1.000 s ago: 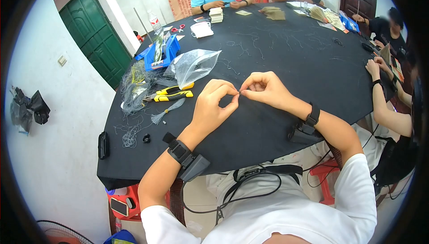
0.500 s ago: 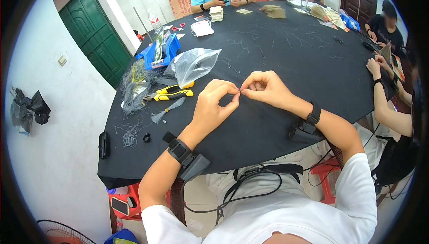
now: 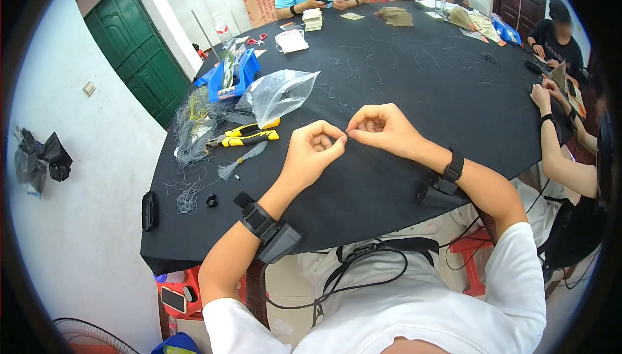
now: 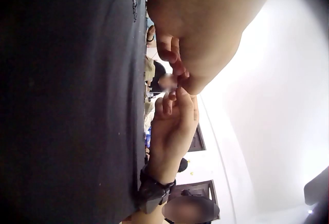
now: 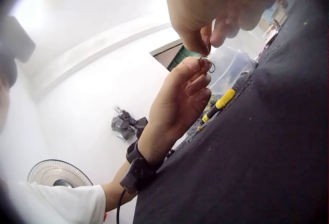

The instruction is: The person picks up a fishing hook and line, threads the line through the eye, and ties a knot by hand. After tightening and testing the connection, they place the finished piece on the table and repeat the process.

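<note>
My left hand [image 3: 313,152] and right hand [image 3: 387,132] meet fingertip to fingertip over the black-covered table [image 3: 414,95]. Between thumb and index finger, the left hand pinches a thin dark hook-shaped piece [image 5: 212,68], whose curved end sticks out in the right wrist view. Thumb and index finger of the right hand close on the same small piece from the other side; its other fingers are curled in. In the left wrist view the fingertips hide most of the piece, and I cannot tell whether it is wire or thread.
Left of the hands lie yellow-black pliers [image 3: 249,137], a clear plastic bag [image 3: 277,95], a tied grey strand bundle [image 3: 243,159] and a tangle of grey strands [image 3: 194,130]. Behind them stands a blue bin [image 3: 240,75]. Red scissors [image 3: 257,40] lie farther back. Other people sit around the table.
My left fingers have curled in further and its knuckles have dropped slightly, while its fingertips stay at the right hand's. The right hand has hardly moved.
</note>
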`<action>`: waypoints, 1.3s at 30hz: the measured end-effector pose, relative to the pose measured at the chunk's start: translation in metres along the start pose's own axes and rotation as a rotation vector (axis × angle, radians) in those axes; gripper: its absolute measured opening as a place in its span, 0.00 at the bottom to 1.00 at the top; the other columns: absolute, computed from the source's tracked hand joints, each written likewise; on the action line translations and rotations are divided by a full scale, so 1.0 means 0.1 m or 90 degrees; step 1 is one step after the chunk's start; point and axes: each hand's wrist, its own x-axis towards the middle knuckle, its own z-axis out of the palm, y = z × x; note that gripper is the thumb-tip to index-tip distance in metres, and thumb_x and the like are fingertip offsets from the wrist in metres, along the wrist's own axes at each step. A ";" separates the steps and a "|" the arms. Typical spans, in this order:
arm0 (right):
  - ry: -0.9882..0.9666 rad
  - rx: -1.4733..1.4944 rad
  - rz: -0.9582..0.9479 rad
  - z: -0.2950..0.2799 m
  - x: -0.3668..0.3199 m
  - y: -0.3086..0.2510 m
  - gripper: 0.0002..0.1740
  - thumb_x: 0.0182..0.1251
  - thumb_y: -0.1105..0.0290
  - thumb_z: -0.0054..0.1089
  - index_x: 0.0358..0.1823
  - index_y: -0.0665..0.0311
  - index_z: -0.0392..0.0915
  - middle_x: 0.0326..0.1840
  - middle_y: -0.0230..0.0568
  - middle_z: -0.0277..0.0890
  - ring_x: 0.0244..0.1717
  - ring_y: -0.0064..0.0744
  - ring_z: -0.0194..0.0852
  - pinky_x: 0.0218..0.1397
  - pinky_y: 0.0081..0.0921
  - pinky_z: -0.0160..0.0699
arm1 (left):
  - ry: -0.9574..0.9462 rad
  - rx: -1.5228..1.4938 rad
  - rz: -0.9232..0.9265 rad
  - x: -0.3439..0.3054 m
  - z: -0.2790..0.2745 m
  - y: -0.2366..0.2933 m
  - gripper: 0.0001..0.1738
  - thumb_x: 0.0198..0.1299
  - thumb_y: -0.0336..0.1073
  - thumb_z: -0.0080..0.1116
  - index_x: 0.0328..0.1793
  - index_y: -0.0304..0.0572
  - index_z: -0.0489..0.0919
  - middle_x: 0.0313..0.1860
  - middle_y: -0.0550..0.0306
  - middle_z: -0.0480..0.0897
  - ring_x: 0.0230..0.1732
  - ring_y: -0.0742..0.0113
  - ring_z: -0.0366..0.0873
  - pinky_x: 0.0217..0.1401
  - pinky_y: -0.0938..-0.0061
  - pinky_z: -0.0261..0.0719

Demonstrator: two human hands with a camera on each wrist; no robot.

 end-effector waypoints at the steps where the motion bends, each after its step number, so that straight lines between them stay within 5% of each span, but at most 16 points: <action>1: 0.000 0.003 0.001 0.00 0.00 0.00 0.04 0.60 0.73 0.61 0.33 0.66 0.79 0.23 0.23 0.70 0.23 0.07 0.62 0.24 0.10 0.58 | -0.001 -0.003 -0.007 0.00 -0.01 -0.01 0.04 0.53 0.27 0.61 0.32 0.33 0.79 0.22 0.68 0.77 0.20 0.89 0.65 0.21 0.91 0.58; 14: 0.009 0.004 0.017 0.02 0.00 0.02 0.04 0.61 0.73 0.60 0.34 0.67 0.78 0.24 0.24 0.72 0.24 0.08 0.64 0.26 0.10 0.61 | 0.038 -0.051 -0.024 0.01 -0.04 0.06 0.04 0.54 0.26 0.61 0.33 0.32 0.80 0.23 0.65 0.78 0.21 0.88 0.69 0.22 0.92 0.63; 20: -0.012 0.105 0.077 0.04 -0.01 0.05 0.05 0.61 0.73 0.60 0.35 0.67 0.78 0.29 0.27 0.76 0.30 0.11 0.70 0.33 0.11 0.67 | 0.016 -0.111 -0.068 -0.02 -0.05 0.08 0.05 0.55 0.30 0.62 0.36 0.37 0.81 0.29 0.65 0.80 0.27 0.84 0.73 0.30 0.88 0.69; 29: -0.030 0.184 0.130 0.15 -0.04 0.12 0.07 0.59 0.71 0.62 0.34 0.68 0.79 0.29 0.30 0.77 0.28 0.12 0.70 0.30 0.11 0.67 | 0.075 -0.120 -0.158 0.00 -0.05 0.16 0.06 0.55 0.31 0.63 0.36 0.36 0.82 0.25 0.65 0.80 0.22 0.86 0.66 0.24 0.90 0.58; 36: 0.052 -0.017 -0.005 0.10 -0.07 -0.14 0.04 0.54 0.73 0.63 0.31 0.64 0.81 0.23 0.22 0.70 0.21 0.11 0.52 0.24 0.15 0.48 | 0.079 -0.074 -0.103 0.03 -0.15 0.14 0.08 0.57 0.35 0.61 0.37 0.38 0.81 0.25 0.68 0.79 0.23 0.85 0.69 0.25 0.89 0.63; 39: 0.102 -0.100 -0.103 0.10 -0.08 -0.15 0.05 0.52 0.74 0.64 0.31 0.63 0.82 0.24 0.24 0.67 0.23 0.12 0.55 0.25 0.16 0.50 | 0.076 -0.057 -0.095 0.04 -0.16 0.09 0.06 0.57 0.32 0.61 0.37 0.36 0.81 0.26 0.66 0.80 0.25 0.85 0.72 0.27 0.88 0.66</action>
